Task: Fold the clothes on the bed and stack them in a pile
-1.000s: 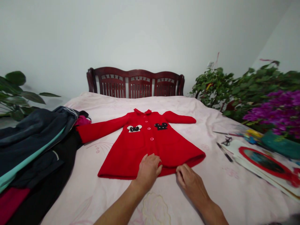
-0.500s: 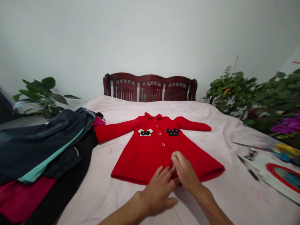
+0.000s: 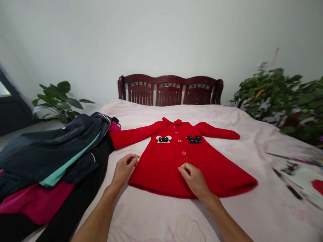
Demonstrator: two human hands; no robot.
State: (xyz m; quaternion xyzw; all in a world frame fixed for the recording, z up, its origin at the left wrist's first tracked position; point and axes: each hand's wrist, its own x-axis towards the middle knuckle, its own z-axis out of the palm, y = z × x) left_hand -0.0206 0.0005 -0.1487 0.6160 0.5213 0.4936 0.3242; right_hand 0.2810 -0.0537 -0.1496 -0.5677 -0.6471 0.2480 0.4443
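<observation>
Red coat (image 3: 164, 174), broad sheet (image 3: 146, 215) beyond its hem (image 3: 161, 192)

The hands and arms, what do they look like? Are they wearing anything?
The left hand and right hand are bare: no gloves, and I can't see any rings. The forearms are bare too, with no sleeves, watch or bracelet showing. They get thinner toward the hands.
</observation>
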